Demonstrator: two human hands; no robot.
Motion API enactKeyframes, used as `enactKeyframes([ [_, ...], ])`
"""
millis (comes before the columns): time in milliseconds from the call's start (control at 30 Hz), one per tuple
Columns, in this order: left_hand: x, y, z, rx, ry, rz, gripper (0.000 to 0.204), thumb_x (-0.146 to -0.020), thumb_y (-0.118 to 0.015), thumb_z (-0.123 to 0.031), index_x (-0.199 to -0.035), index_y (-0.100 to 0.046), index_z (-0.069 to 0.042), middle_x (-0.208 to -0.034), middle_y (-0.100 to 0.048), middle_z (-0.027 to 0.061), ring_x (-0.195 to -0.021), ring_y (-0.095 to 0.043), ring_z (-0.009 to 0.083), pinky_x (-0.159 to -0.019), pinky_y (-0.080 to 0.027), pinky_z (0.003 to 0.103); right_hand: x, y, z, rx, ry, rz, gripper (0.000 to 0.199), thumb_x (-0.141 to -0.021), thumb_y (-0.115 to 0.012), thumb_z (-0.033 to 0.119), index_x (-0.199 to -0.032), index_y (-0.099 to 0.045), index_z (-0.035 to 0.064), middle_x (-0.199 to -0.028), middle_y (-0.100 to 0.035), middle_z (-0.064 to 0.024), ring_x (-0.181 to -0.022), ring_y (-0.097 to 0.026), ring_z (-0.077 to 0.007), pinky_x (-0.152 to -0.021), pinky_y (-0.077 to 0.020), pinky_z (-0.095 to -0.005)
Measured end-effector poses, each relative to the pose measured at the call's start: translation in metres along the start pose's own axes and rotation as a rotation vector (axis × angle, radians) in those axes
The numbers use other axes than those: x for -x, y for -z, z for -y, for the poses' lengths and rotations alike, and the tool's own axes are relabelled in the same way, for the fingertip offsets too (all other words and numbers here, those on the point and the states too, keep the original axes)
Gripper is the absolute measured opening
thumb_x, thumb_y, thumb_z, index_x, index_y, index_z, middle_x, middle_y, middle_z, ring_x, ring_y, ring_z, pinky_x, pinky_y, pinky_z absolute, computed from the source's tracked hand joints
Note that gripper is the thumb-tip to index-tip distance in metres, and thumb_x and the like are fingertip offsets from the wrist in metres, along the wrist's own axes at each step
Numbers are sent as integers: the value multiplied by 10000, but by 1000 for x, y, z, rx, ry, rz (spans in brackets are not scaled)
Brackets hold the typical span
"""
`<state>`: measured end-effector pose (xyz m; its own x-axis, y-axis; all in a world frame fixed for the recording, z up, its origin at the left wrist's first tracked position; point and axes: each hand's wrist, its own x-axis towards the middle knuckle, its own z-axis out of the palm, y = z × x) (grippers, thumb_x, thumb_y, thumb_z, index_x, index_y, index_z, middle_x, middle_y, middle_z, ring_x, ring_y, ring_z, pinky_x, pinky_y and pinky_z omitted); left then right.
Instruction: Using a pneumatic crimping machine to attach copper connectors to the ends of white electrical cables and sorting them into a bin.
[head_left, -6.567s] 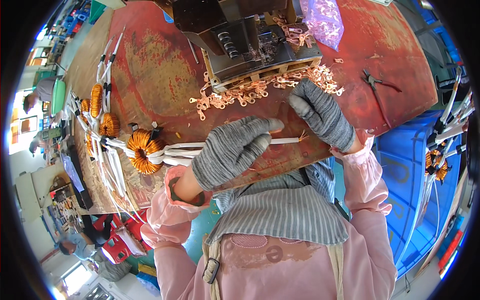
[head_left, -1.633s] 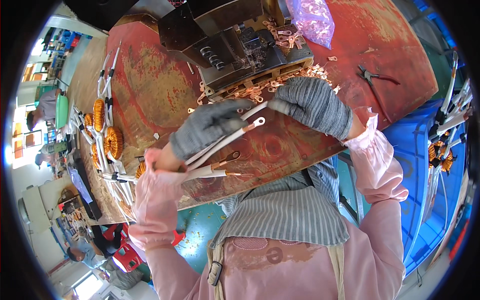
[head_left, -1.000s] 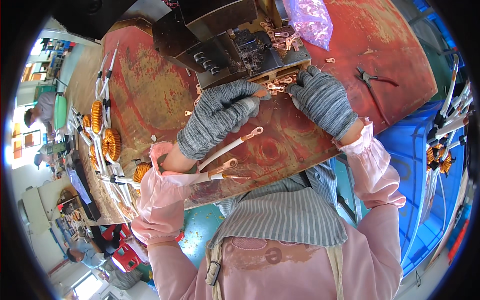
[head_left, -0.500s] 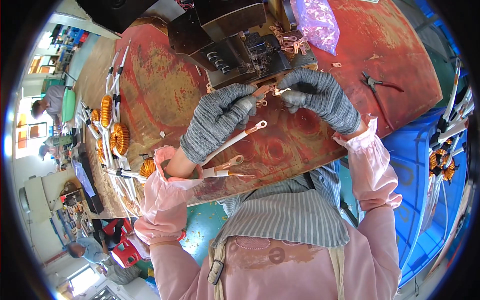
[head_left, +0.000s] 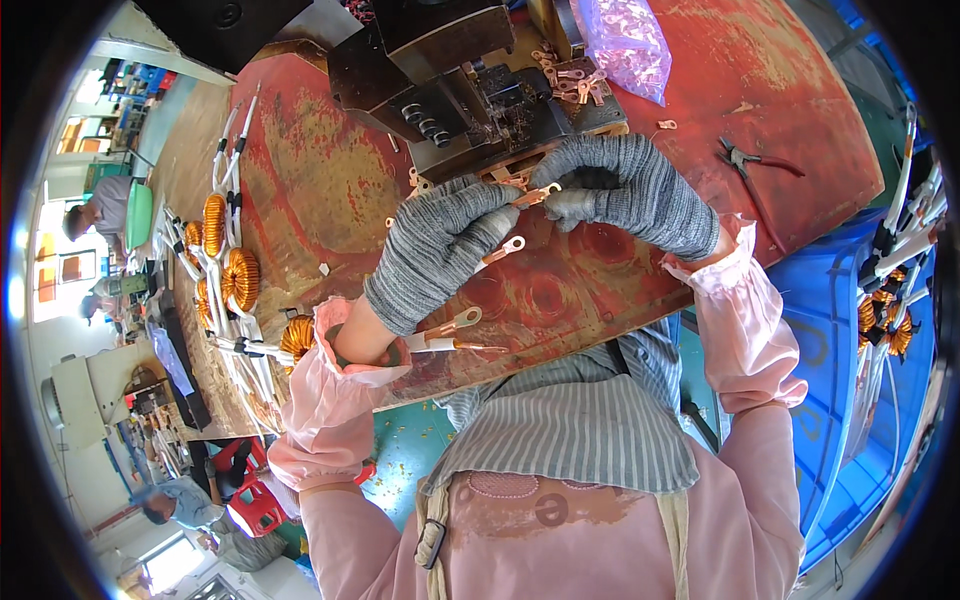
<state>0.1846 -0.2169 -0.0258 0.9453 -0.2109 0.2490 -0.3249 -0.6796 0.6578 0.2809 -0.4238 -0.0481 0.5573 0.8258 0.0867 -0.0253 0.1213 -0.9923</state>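
Just above the centre of the frame, my grey-knit-gloved left hand (head_left: 437, 252) grips a brownish bare copper strand end (head_left: 523, 200), its length mostly hidden by the glove. My right hand (head_left: 640, 190), gloved alike, pinches a shiny copper ring lug (head_left: 546, 192) against it; I cannot tell how far they overlap. Below my left hand, two copper-lugged white cables (head_left: 468, 318) lie over the worn red counter (head_left: 590, 295). Red-handled pliers (head_left: 750, 161) rest at the upper right.
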Motion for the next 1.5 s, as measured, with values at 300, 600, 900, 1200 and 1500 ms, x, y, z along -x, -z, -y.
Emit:
enactKeyframes([
  [300,4,-15,-4,-569,-226,48,209,-767,-640,-192,-937,-619,-72,-883,-621,99,-785,-611,256,-683,-509,356,7,-4,-3,87,21,-51,177,-799,-653,99,-942,-623,0,-815,-643,-60,-755,-616,-125,-690,-509,-252],
  [600,4,4,4,229,230,294,339,-861,-562,-232,-1126,-564,-21,-1010,-624,113,-911,-600,196,-760,-488,299,10,-6,-12,191,86,-142,133,-810,-638,78,-927,-619,16,-828,-637,-44,-755,-602,-116,-708,-502,-247],
  [900,33,28,37,678,621,258,276,-855,-571,-137,-1103,-589,-16,-864,-628,53,-677,-576,121,-587,-449,253,-15,-2,-5,45,66,-46,127,-829,-614,74,-929,-607,-2,-769,-615,-48,-663,-592,-95,-623,-503,-227],
  [1200,20,46,16,-354,42,-43,297,-802,-578,-67,-1094,-608,-109,-760,-554,90,-633,-577,230,-563,-475,312,-32,-10,-5,4,118,-151,157,-822,-633,115,-926,-637,-2,-734,-611,-39,-639,-572,-92,-593,-475,-226],
  [1500,15,46,25,-350,99,-72,294,-827,-555,-108,-1111,-609,-163,-734,-530,84,-617,-559,235,-552,-462,322,-43,0,-10,-157,114,-124,184,-848,-598,113,-997,-584,5,-760,-602,-44,-660,-582,-101,-612,-493,-229],
])
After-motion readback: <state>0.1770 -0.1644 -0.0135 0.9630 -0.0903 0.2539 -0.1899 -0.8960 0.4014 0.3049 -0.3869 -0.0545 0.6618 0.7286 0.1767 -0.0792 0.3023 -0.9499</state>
